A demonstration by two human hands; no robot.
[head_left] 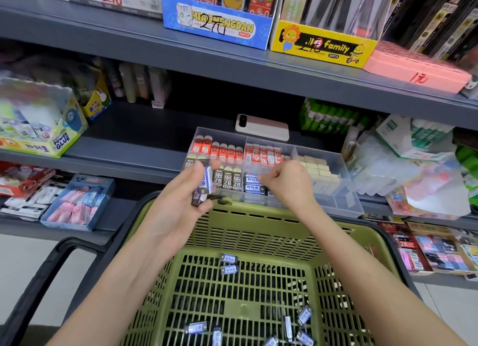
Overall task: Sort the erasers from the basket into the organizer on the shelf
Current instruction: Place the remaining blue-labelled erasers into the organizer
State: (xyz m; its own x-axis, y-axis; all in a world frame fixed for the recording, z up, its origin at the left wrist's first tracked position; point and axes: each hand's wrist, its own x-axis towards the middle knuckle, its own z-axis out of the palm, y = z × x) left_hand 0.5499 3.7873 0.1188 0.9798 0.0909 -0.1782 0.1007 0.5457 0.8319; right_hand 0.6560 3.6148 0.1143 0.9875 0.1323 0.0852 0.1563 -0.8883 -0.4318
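A clear plastic organizer (344, 190) stands on the middle shelf, its compartments filled with red, brown "2B", blue and cream erasers. Below it a green basket (248, 231) holds several loose blue-and-silver erasers (229, 269) on its slatted bottom. My left hand (178, 206) is raised over the basket's far rim, gripping a small stack of blue erasers (203, 184). Over the organizer's blue-eraser compartment (252, 182) my right hand (287, 181) hovers with curled fingers; whether they pinch an eraser is hidden.
A phone (262, 127) lies on the shelf behind the organizer. Glue-stick boxes (44, 128) stand to the left, wrapped packs (403, 159) to the right. The shelf above carries display boxes (217, 22). The basket's black handle (51, 268) sticks out at lower left.
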